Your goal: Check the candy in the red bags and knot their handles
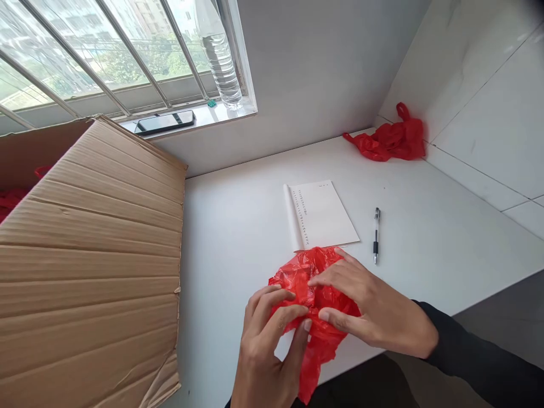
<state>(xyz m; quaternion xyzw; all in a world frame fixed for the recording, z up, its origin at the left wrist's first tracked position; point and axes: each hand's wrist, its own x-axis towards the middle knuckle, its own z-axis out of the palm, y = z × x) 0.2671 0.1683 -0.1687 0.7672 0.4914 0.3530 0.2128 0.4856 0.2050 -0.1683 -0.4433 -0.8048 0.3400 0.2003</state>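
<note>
A crumpled red plastic bag (329,334) lies at the front edge of the white table, under both hands. My left hand (272,345) is at its left side, thumb and index fingertip nearly together on a fold of the plastic. From the right, my right hand (361,294) rests over the bag, with its fingers spread and the thumb apart from the index finger. What is inside the bag, if anything, is hidden. Just behind the bag lies an open notebook (329,212) with writing on its page.
A black-and-clear pen (376,235) lies right of the notebook on the white table (229,226). Another red bag (395,139) sits in the back corner. A large cardboard box (97,272) stands left. On the sill are a phone (165,122) and a water bottle (223,68).
</note>
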